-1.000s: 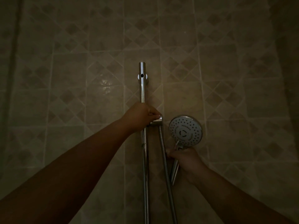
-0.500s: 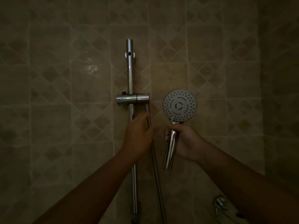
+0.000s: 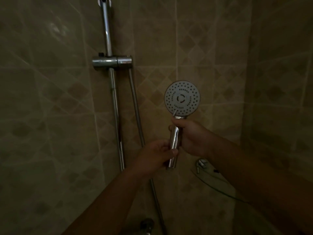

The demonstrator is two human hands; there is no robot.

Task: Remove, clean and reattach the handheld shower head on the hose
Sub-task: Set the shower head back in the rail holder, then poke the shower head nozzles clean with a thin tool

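The shower head, a round grey spray face on a chrome handle, is held upright in front of the tiled wall. My right hand grips the handle just below the face. My left hand holds the lower end of the handle, thumb across the chrome. A chrome hose hangs from the empty holder on the vertical slide rail and passes behind my left hand. No hose can be seen joined to the handle's bottom end.
Beige patterned tiles cover the dim wall. A chrome tap lever shows behind my right forearm, and a dark valve fitting sits at the bottom edge. The corner wall stands close on the right.
My left hand left the rail holder, dropped past the hose and took the lower end of the handle. The right hand kept its grip while the view tilted down.
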